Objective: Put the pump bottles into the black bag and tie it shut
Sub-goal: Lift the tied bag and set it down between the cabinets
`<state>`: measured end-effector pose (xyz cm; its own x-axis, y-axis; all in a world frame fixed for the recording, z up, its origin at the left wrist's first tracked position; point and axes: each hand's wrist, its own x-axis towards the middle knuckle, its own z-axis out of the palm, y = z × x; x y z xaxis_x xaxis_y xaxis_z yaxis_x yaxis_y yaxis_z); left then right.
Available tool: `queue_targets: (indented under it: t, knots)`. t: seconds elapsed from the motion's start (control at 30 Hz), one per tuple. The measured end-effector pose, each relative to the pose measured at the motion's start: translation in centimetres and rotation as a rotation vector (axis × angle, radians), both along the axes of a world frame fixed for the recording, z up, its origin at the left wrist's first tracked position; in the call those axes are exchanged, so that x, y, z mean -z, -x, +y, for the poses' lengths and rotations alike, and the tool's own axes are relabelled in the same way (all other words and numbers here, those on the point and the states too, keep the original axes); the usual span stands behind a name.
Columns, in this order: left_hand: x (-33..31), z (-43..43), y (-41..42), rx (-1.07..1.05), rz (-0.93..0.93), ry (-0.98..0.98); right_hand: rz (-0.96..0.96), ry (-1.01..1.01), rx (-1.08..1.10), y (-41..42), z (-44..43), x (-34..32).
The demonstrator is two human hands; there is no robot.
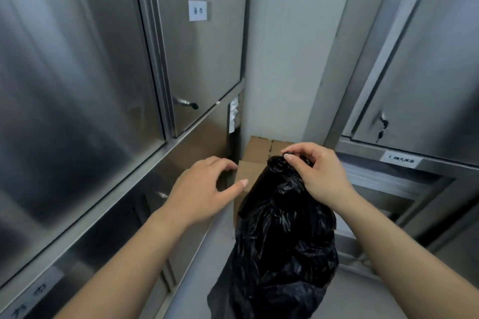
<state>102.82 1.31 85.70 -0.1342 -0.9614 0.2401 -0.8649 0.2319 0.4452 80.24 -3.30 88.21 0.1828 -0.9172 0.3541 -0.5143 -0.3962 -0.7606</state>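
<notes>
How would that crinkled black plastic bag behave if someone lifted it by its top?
Probably floppy: the thin crinkled black plastic bag sags in folds below the bunched top that the right hand pinches. It likely has some weight, since its lower part bulges. The glossy film may be slippery.

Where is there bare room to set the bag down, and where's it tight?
Bare floor runs between the left cabinets and the black bag, and right of the bag. The cardboard box has a bare top. Crowded: the far corner, which the box fills.
</notes>
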Motion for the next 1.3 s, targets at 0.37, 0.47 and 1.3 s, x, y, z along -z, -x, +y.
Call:
queue_targets:
  t: [0.37, 0.47, 1.3]
  knots:
    - [-5.3, -16.1, 1.7, 0.013, 0.028, 0.149, -0.155, 0.067, -0.061, 0.3, -13.7, -5.5]
    - [-5.2, -19.0, 2.4, 0.013, 0.038, 0.142, -0.165, 0.056, -0.076, 0.7, -16.5, -5.7]
    - [-14.3, -32.4, 0.3, 0.229, 0.154, 0.286, -0.366, 0.223, 0.04, -2.7, -26.6, -19.3]
